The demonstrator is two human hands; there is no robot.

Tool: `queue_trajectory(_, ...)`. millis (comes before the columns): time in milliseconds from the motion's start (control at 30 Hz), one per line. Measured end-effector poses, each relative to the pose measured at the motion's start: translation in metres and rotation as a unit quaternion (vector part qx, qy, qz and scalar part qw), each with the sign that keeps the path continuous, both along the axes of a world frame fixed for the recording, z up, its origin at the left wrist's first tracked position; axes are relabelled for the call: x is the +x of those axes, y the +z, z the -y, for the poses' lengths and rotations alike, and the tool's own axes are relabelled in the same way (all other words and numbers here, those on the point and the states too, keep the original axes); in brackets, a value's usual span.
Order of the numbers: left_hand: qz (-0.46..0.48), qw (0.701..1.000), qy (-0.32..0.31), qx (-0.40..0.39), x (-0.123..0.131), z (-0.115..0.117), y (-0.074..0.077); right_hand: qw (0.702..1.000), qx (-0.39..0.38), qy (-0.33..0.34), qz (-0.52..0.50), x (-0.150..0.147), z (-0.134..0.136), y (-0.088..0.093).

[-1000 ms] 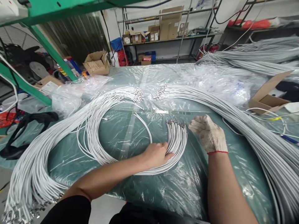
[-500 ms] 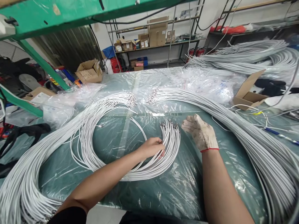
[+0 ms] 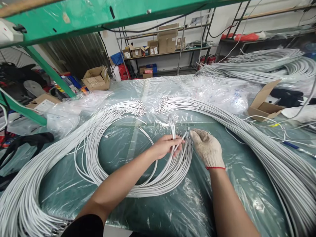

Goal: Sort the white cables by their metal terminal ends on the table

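White cable coil (image 3: 138,177) lies looped on the plastic-covered worktop (image 3: 172,210), centre-near, its metal-tipped ends gathered at its right side. Far left, a long cable bundle (image 3: 32,184) sweeps off the edge. Left hand (image 3: 166,146), bare, closed around a few lifted cable ends. Right hand (image 3: 206,148), in a knit glove, fingertips pinching cable tips just beside it. Further right, another thick cable bundle (image 3: 266,148); cardboard box (image 3: 264,107) beyond.
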State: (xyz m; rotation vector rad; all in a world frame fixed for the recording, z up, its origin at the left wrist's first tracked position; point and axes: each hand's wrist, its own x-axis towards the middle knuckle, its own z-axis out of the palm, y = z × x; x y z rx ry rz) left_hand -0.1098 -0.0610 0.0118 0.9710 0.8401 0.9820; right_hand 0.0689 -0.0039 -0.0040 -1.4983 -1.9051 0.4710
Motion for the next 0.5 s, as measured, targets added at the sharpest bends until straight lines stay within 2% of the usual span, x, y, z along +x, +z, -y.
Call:
queue_trajectory(100,0.022,1.0,-0.006,0.015,-0.002,-0.004,-0.001,0.995,0.019,-0.099,0.005,0.0,0.005,0.004)
queue_trajectory(167,0.035,0.999,0.035,0.022,-0.004,-0.007,-0.002,0.986,0.048,-0.159,-0.014,0.002,0.007,0.007)
queue_trajectory(233,0.04,0.997,0.061,0.028,-0.005,-0.008,-0.002,0.981,0.084,-0.171,-0.031,0.003,0.009,0.009)
queue_trajectory(300,0.032,0.997,0.063,0.036,-0.006,-0.008,-0.002,0.986,0.114,-0.116,-0.031,0.001,0.012,0.01)
queue_trajectory(367,0.021,0.997,0.051,0.045,-0.006,-0.006,0.0,0.99,0.138,-0.002,-0.008,-0.007,0.015,0.007)
queue_trajectory(433,0.014,0.998,0.035,0.055,-0.005,-0.003,0.003,0.981,0.151,0.118,0.042,-0.018,0.019,-0.001)
queue_trajectory(500,0.018,0.998,0.022,0.061,-0.005,-0.001,0.006,0.966,0.136,0.191,0.111,-0.031,0.023,-0.011)
